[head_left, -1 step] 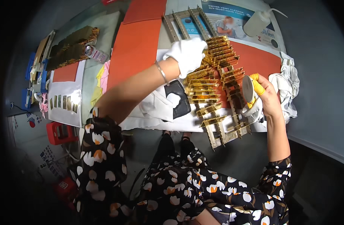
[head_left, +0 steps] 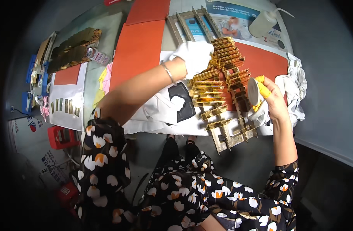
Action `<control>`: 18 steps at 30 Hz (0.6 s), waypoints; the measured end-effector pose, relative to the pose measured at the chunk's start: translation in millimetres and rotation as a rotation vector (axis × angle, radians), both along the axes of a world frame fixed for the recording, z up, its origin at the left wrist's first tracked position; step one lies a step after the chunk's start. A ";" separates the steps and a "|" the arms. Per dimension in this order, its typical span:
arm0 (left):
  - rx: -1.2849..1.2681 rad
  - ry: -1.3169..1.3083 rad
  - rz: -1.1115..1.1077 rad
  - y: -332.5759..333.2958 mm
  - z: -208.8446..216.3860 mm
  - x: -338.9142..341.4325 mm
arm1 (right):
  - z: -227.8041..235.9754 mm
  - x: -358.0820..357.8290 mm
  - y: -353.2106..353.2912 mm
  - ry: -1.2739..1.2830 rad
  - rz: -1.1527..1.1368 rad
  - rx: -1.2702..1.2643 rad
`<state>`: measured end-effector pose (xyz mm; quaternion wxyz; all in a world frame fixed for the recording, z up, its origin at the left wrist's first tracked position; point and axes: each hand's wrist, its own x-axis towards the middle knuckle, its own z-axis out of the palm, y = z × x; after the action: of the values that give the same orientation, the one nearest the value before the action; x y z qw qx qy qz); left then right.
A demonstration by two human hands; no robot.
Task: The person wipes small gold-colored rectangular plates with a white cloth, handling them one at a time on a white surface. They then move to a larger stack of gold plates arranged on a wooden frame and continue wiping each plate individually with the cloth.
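Note:
My left hand, in a white glove, is curled over the far end of a row of gold-coloured metal strips. The strips hang in two rows on a grey metal rack that lies tilted on the table. My right hand wears yellow finger covers and holds a round grey disc against the rack's right row of strips. A bracelet sits on my left wrist.
An orange mat lies left of the rack, and a second, bare rack lies behind it. A white squeeze bottle and a crumpled white cloth are at the right. A black pad lies near; gold parts are piled far left.

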<state>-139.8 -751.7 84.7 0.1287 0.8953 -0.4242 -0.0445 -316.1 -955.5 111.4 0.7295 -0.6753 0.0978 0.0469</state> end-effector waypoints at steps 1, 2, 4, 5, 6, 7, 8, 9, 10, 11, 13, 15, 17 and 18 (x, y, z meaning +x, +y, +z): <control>0.083 0.018 -0.011 -8.5 -1.8 1.2 | 0.1 -1.9 1.0 0.015 0.006 0.050; 0.166 0.036 -0.022 -13.4 -2.9 0.7 | 0.1 -4.1 0.7 0.029 0.013 0.101; 0.214 0.006 -0.015 -20.2 -0.5 -1.0 | -2.3 -10.4 -3.6 0.016 -0.008 0.101; 0.278 -0.028 -0.012 -24.6 1.2 -0.7 | -3.2 -14.2 -6.2 0.011 -0.020 0.099; 0.342 -0.063 -0.007 -28.8 2.2 -0.3 | -3.6 -17.7 -8.8 0.013 -0.024 0.098; 0.386 -0.081 0.009 -31.5 2.9 -0.5 | -4.3 -21.0 -10.7 0.014 -0.023 0.103; 0.360 -0.081 0.026 -32.5 0.7 0.6 | -4.7 -24.0 -12.1 0.015 -0.022 0.108; 0.393 -0.098 0.015 -35.0 1.9 0.4 | -3.2 -26.1 -9.3 -0.033 -0.068 0.024; 0.421 -0.113 0.001 -38.3 5.6 0.1 | -3.6 -28.9 -10.5 -0.034 -0.068 0.027; 0.444 -0.104 0.005 -41.2 7.7 0.4 | -4.2 -31.4 -11.8 -0.034 -0.067 0.031; 0.490 -0.081 0.015 -46.3 9.9 0.8 | -5.3 -38.1 -15.9 0.006 -0.070 0.099; 0.496 -0.142 -0.008 -48.4 9.9 1.1 | -7.0 -43.4 -20.0 0.015 -0.068 0.178; 0.521 -0.191 0.027 -52.2 13.3 -4.7 | -8.0 -47.5 -19.9 0.043 -0.109 0.205; 0.572 -0.137 0.045 -56.2 16.6 -8.8 | -8.8 -49.3 -21.3 0.045 -0.122 0.191</control>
<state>-148.7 -807.9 101.4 -0.1568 0.9053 -0.3821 -0.0987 -365.4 -976.8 102.6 0.7896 -0.5944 0.1501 0.0268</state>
